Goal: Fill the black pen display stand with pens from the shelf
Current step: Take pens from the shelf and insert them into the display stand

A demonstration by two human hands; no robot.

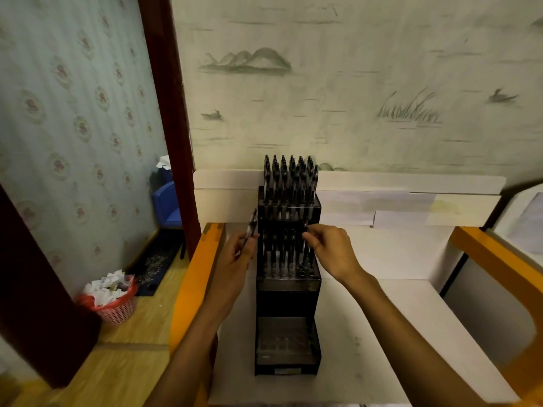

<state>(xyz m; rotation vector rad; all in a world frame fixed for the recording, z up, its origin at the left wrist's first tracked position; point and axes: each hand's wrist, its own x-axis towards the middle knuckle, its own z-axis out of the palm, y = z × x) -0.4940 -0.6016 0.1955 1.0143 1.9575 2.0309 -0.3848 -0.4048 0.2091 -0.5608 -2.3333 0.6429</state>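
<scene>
The black tiered pen display stand stands on the white shelf against the wall. Its top tier holds several black pens upright. The middle tier holds several pens too; the lowest tier shows bare holes. My left hand grips a pen just left of the stand, tip pointing up. My right hand pinches another pen that stands in the right side of the middle tier.
Orange wooden rails flank the shelf on both sides. A pink basket of crumpled paper sits on the wood floor at left, near a blue chair and a dark mat. Wallpapered wall rises behind the stand.
</scene>
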